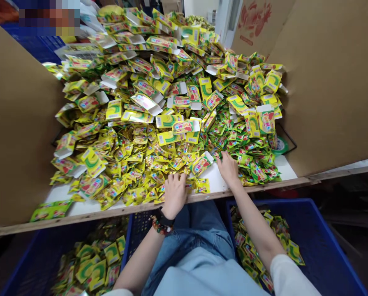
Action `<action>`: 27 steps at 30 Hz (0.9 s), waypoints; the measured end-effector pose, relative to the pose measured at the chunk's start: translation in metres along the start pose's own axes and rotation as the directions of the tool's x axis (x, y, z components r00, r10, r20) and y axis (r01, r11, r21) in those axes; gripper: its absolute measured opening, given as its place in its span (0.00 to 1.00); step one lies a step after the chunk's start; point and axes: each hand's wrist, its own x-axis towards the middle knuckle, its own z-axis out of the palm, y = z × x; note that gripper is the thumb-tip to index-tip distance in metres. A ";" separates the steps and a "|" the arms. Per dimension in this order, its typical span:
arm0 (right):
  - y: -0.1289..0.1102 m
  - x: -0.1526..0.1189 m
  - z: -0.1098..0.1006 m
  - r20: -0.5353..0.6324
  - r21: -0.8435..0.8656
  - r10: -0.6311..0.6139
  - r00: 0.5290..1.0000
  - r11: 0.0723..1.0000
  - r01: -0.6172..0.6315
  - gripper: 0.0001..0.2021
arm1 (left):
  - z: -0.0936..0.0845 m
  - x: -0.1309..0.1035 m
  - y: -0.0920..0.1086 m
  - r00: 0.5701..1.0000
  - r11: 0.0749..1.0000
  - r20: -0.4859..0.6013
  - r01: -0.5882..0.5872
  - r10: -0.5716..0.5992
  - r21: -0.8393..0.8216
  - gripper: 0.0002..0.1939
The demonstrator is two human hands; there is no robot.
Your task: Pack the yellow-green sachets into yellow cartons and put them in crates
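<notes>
A large heap of small yellow packets (134, 164) and green packets (233, 131) covers the white tabletop (216, 181), with open yellow cartons (180, 102) piled over its back part. My left hand (175, 191), with a beaded bracelet at the wrist, rests on yellow packets near the table's front edge; its fingertips are hidden among them. My right hand (227, 166) reaches to the near edge of the green packets, fingers bent, their tips partly hidden. Between the hands lies one open carton (202, 163), close to my right fingers.
Cardboard walls (20, 123) flank the table on both sides. Below the wooden front edge (264, 187) stand blue crates (319, 242) holding filled yellow packs. A green packet strip (51, 210) lies at the front left corner. A green tape roll (281, 146) sits at the right.
</notes>
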 end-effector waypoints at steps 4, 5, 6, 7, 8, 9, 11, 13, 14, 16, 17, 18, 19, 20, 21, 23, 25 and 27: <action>-0.004 0.027 0.012 -0.018 0.017 0.042 0.999 0.999 -0.041 0.14 | 0.001 0.003 -0.016 0.997 0.934 -0.021 0.064 -0.077 -0.351 0.15; 0.000 0.026 0.011 -0.030 0.031 0.037 0.999 0.999 -0.036 0.14 | 0.002 0.004 -0.022 0.990 0.896 -0.034 0.108 -0.136 -0.432 0.15; 0.004 0.022 0.008 -0.045 0.045 0.031 0.999 0.999 -0.029 0.13 | 0.002 0.006 -0.027 0.979 0.857 -0.049 0.147 -0.197 -0.494 0.14; 0.009 0.017 0.004 -0.062 0.051 0.024 0.998 0.998 -0.021 0.12 | 0.001 0.007 -0.031 0.967 0.823 -0.064 0.176 -0.249 -0.541 0.11; 0.014 0.011 0.000 -0.081 0.070 0.018 0.997 0.997 -0.012 0.11 | 0.001 0.008 -0.035 0.955 0.794 -0.080 0.190 -0.287 -0.577 0.09; 0.018 0.004 -0.004 -0.100 0.120 0.014 0.995 0.993 -0.002 0.10 | 0.000 0.010 -0.038 0.946 0.769 -0.094 0.191 -0.310 -0.609 0.07; 0.025 -0.008 -0.012 -0.107 0.319 0.023 0.994 0.948 0.013 0.10 | -0.001 0.015 -0.038 0.939 0.721 -0.104 0.177 -0.327 -0.670 0.06; 0.024 -0.017 -0.017 -0.072 0.558 0.058 0.996 0.830 -0.008 0.13 | -0.001 0.019 -0.031 0.939 0.640 -0.096 0.147 -0.329 -0.754 0.08; 0.020 -0.022 -0.019 -0.039 0.650 0.076 0.996 0.759 -0.032 0.14 | 0.000 0.022 -0.025 0.941 0.578 -0.083 0.132 -0.330 -0.805 0.10; 0.008 -0.031 -0.022 0.065 0.761 0.064 0.996 0.642 -0.091 0.16 | 0.001 0.024 -0.008 0.944 0.413 -0.026 0.119 -0.329 -0.903 0.14; 0.001 -0.035 -0.023 0.123 0.794 0.031 0.992 0.596 -0.118 0.16 | 0.002 0.025 0.002 0.948 0.321 0.016 0.124 -0.319 -0.939 0.17; -0.007 -0.040 -0.025 0.173 0.814 -0.013 0.985 0.565 -0.136 0.16 | 0.003 0.024 0.011 0.952 0.234 0.063 0.138 -0.301 -0.962 0.19; -0.015 -0.045 -0.026 0.205 0.821 -0.057 0.977 0.553 -0.140 0.16 | 0.003 0.024 0.019 0.955 0.158 0.108 0.156 -0.275 -0.975 0.21; -0.022 -0.049 -0.028 0.213 0.817 -0.087 0.973 0.561 -0.129 0.15 | 0.003 0.023 0.026 0.958 0.097 0.142 0.171 -0.250 -0.981 0.22; -0.027 -0.053 -0.030 0.198 0.805 -0.101 0.975 0.584 -0.103 0.14 | 0.002 0.021 0.032 0.960 0.053 0.162 0.179 -0.227 -0.982 0.22; -0.034 -0.059 -0.033 0.150 0.778 -0.116 0.982 0.627 -0.045 0.11 | 0.000 0.019 0.038 0.964 0.017 0.166 0.173 -0.207 -0.985 0.22; -0.037 -0.061 -0.036 0.166 0.768 -0.146 0.975 0.639 -0.035 0.13 | -0.004 0.016 0.040 0.968 0.014 0.164 0.170 -0.190 -0.985 0.22; -0.037 -0.062 -0.037 0.218 0.781 -0.162 0.962 0.621 -0.072 0.16 | -0.006 0.015 0.040 0.970 0.014 0.163 0.168 -0.180 -0.986 0.20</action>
